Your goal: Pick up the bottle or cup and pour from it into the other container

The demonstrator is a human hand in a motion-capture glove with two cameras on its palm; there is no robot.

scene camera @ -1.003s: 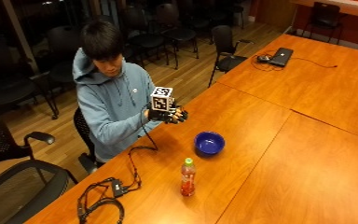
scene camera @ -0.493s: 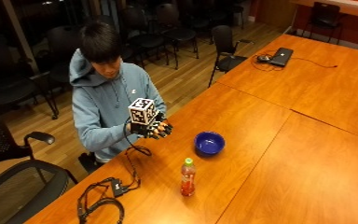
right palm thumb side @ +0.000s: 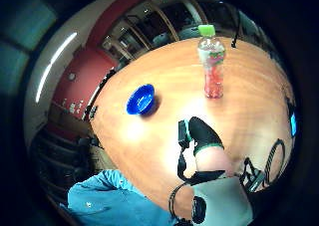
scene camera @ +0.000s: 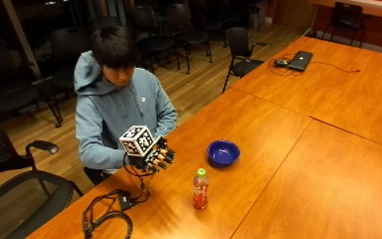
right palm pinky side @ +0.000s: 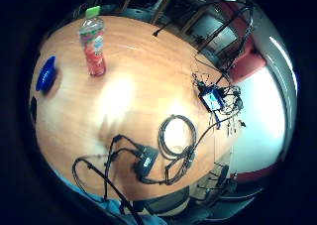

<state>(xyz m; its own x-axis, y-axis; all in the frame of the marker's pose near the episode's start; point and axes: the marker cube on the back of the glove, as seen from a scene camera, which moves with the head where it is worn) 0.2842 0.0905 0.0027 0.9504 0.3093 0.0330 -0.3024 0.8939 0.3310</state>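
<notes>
Table (scene camera: 290, 164): long wooden top, bare wood around the task things. A person sits at its near edge; a cable bundle (scene camera: 111, 214) and a small black box lie on the wood in front of them.

Bowl (scene camera: 223, 152): blue, upright, looks empty as far as I can tell. Sits at about 1 o'clock from the bottle, near it but not touching.

Hand (scene camera: 152, 157): gloved right hand, held above the table edge close to the person's chest, at about 10 o'clock from the bottle and well apart from it. Fingers look relaxed and slightly bent, holding nothing. Thumb-side palm view shows a gloved fingertip (right palm thumb side: 202, 131) over bare wood, no contact with anything.

Bottle (scene camera: 200, 189): small clear plastic bottle, green cap on, red drink filling most of it, label band around the upper part. Upright on the table, untouched.

Handling guess: mostly full, so moderate weight for its size, with liquid that will slosh. Thin plastic wall likely gives under squeeze. Smooth and possibly slick below the label. I'd wrap the middle, at or just under the label. The cap looks closed, so it has to come off before any pour into the bowl.
</notes>
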